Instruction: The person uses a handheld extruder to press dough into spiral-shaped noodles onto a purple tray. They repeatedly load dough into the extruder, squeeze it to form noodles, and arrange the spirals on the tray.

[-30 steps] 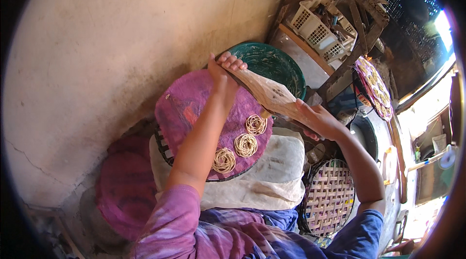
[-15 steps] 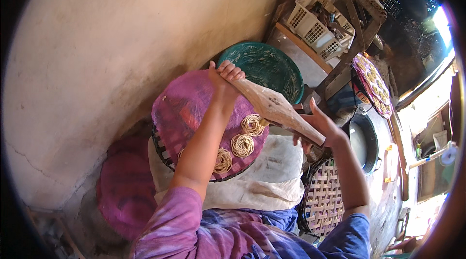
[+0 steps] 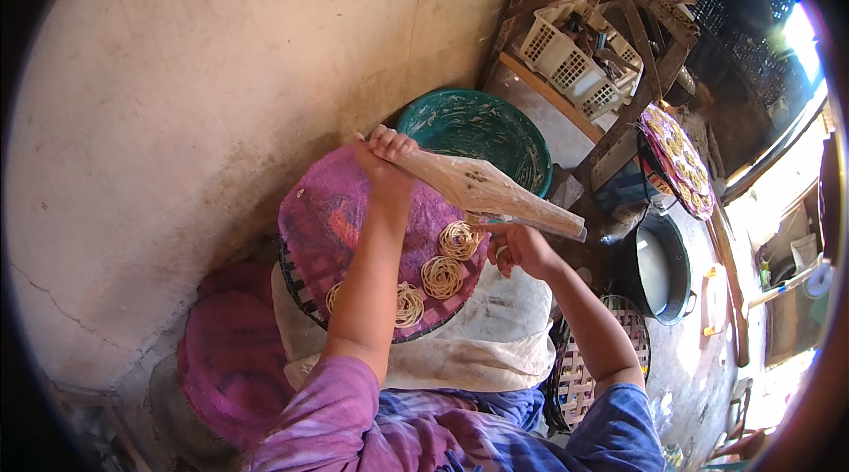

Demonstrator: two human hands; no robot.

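while aslant, board in left hand

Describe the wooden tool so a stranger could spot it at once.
Find the big green basin by the wall. In front of it, the left hand grips the upper-left end of the wooden tool, which slants down rightward. Unlike the coiled strands on the purple cloth, it is long, solid and pale brown, with dark marks midway.
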